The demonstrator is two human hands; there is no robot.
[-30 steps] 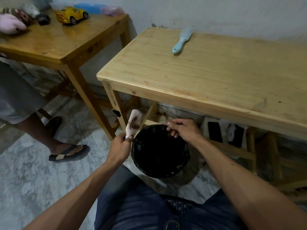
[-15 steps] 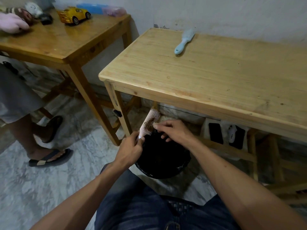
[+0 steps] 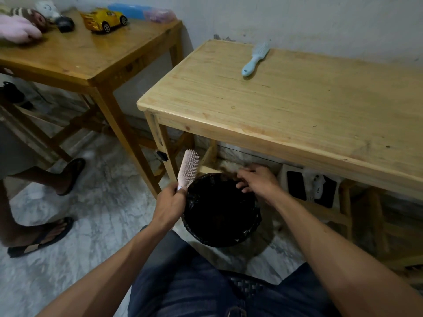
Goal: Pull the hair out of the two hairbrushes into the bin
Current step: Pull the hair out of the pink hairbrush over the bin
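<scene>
Two hairbrushes: one pink hairbrush [image 3: 188, 167] and one light blue hairbrush [image 3: 255, 58]. One black-lined bin [image 3: 220, 210]. Two wooden worktops: a pale worktop [image 3: 297, 115] and a darker worktop [image 3: 87, 58]. One yellow toy car [image 3: 105, 19]. Two hands of the person working: left hand [image 3: 170, 202] and right hand [image 3: 258, 180]. Two sandalled feet of a second person: near sandal [image 3: 41, 237] and far sandal [image 3: 72, 175].

Left hand [image 3: 170, 203] grips pink brush [image 3: 189, 167]; right hand [image 3: 258, 180] over bin [image 3: 251, 232].
</scene>
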